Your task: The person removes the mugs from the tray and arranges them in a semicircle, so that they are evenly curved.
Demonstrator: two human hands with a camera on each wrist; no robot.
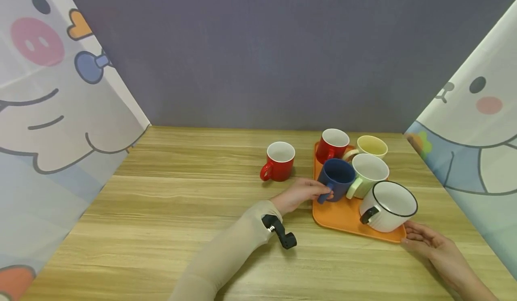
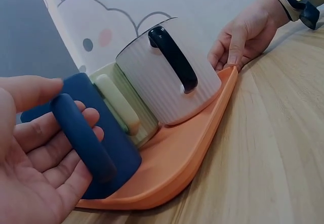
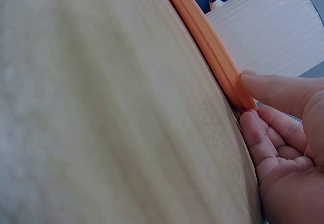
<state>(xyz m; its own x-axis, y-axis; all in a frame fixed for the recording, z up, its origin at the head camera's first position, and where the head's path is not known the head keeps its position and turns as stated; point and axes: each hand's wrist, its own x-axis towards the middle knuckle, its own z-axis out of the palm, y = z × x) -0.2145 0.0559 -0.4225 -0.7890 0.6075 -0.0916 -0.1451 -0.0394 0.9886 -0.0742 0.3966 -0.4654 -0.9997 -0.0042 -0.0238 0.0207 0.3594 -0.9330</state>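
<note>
While the left hand (image 1: 300,194) grips the blue mug (image 1: 341,185) by its handle (image 2: 80,138) at the orange tray's (image 1: 337,215) left side, the right hand (image 1: 438,249) pinches that tray's corner; a black-rimmed white mug (image 1: 389,209) stands just beside that right grip.

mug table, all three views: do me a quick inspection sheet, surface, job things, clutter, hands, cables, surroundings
Surface: wood-grain tabletop.
Job's things: orange tray bearing a red mug, pale green mug and white black-rimmed mug; blue mug in hand at the tray; yellow mug behind the green one, base hidden; second red mug upright on the tabletop, left of the tray.
Clutter: nothing seen.
Hands: left hand holds the blue mug's handle; right hand pinches the tray's near right corner.
Cables: nothing seen.
Surroundings: grey back wall, cartoon-printed side panels.
</note>
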